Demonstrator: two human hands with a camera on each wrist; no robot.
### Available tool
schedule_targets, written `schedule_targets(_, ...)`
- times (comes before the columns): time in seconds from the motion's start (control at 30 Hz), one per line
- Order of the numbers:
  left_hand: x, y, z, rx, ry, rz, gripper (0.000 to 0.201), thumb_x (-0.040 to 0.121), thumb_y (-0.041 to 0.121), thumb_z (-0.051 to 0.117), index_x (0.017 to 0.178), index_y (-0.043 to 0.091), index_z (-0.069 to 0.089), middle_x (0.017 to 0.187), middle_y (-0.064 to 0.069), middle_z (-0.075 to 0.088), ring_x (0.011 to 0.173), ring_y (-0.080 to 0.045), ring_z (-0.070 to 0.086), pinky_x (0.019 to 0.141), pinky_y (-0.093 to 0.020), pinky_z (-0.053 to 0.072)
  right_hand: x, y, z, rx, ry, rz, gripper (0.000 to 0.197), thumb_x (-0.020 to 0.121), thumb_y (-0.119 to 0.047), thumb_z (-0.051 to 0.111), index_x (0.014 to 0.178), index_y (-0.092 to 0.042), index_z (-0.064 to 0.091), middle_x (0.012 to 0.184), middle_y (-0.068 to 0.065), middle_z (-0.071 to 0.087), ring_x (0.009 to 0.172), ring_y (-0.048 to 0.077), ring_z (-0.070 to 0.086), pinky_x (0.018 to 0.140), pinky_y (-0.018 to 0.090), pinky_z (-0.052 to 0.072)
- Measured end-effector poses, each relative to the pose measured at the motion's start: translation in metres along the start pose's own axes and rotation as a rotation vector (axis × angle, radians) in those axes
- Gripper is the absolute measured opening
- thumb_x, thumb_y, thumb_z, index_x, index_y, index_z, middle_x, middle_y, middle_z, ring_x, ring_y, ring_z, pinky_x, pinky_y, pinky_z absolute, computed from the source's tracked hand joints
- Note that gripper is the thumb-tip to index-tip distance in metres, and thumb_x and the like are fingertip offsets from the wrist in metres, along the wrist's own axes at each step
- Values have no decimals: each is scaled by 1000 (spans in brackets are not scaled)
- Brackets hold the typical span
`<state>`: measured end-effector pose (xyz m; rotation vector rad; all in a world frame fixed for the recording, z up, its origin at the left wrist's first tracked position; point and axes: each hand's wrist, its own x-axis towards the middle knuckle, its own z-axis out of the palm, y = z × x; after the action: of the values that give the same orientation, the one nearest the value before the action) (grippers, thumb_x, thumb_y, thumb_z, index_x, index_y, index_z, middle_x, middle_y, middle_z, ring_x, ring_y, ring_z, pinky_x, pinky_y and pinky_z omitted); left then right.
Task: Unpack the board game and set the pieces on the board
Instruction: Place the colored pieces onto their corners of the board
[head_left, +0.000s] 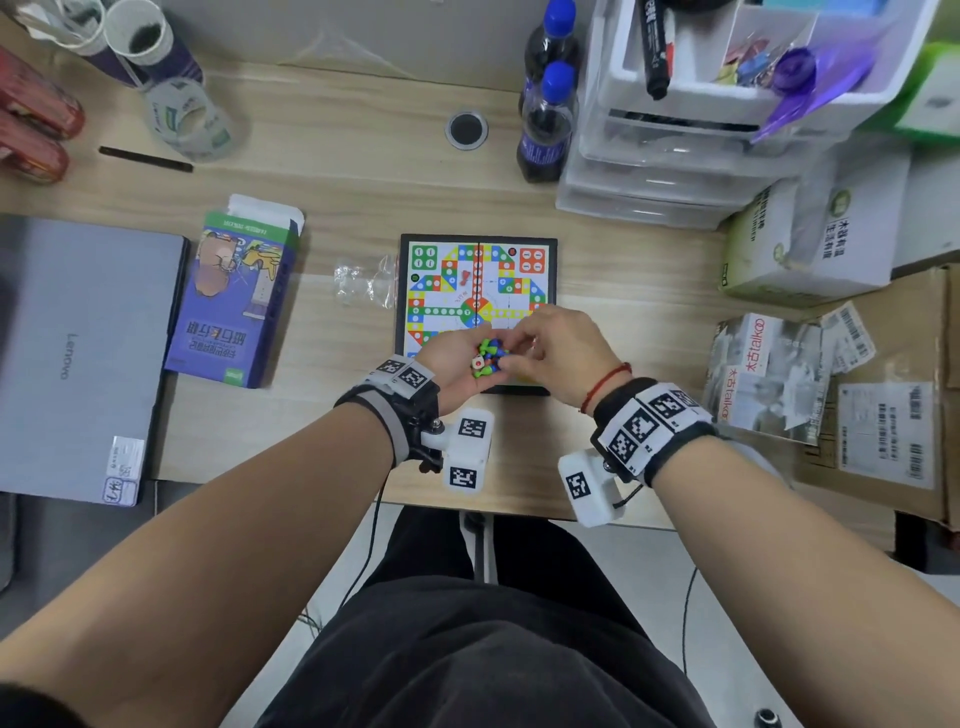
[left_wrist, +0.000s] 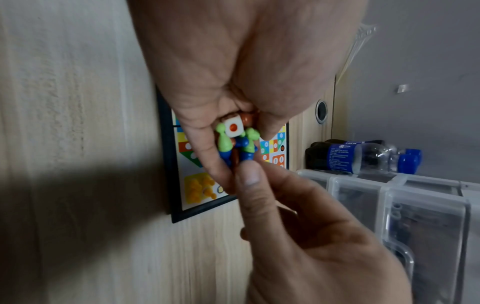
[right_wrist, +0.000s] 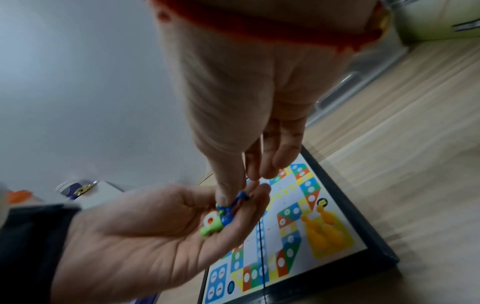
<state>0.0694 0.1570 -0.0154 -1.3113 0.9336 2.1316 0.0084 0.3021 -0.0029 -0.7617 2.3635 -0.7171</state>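
Picking of blue pawn (right_wrist: 240, 198) is under way — pinched by right hand (head_left: 558, 340) out of pile (left_wrist: 237, 142). Pile is cupped in left hand (head_left: 457, 364), palm up over board (head_left: 519, 244), so spills are caught. Yellow pawns (right_wrist: 320, 228) are already stood in yellow corner; red ones (head_left: 464, 278) lie mid-board — unsorted.

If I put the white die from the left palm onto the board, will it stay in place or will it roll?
The die looks small and cube-shaped with rounded corners, so it probably tumbles a little if dropped. Set down gently on the flat board, it likely stays. It seems light: it rests among pawns in the left hand.
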Motion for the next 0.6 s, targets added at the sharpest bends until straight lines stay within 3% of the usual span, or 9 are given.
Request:
schedule_targets(0.1, -2, 3, 0, 50, -13, 17, 31, 103, 27, 45, 98, 4, 66, 99, -12, 70, 87, -21, 68, 85, -35, 56, 2, -5, 1, -25, -15, 7, 16, 79, -28, 74, 90, -18, 73, 89, 5, 62, 75, 20, 59, 75, 33, 50)
schedule_targets(0.2, -2, 6, -6, 23, -30, 31, 35, 100, 29, 51, 112, -1, 63, 123, -19, 65, 113, -28, 64, 98, -41, 51, 3, -8, 1, -11, -5, 13, 14, 82, -26, 70, 92, -17, 72, 91, 4, 67, 75, 17, 57, 77, 34, 50)
schedule_targets(0.3, -4, 5, -10, -12, -33, 55, 40, 95, 26, 60, 120, -5, 60, 128, -21, 61, 110, -28, 64, 91, -37, 56, 3, -9, 0, 6, -12, 33, 12, 84, -25, 68, 92, -16, 70, 89, 1, 72, 78, 17, 62, 79, 34, 52)
schedule_targets(0.4, -5, 3, -12, 35, -50, 97, 43, 92, 21, 65, 122, -9, 59, 113, -21, 63, 96, -24, 66, 82, -28, 58, 4, -6, 0, 71, 27, 66, 8, 82, -21, 69, 88, -16, 70, 84, 1, 73, 79, 18, 66, 80, 35, 54)
schedule_targets(0.6, -5, 3, -15, 82, -71, 103, 35, 95, 16, 60, 117, -11, 60, 94, -17, 63, 81, -19, 66, 78, -21, 57, 6, -10, -4, 108, 90, 55, 7, 82, -20, 70, 87, -16, 72, 78, -2, 73, 69, 10, 63, 77, 26, 53)
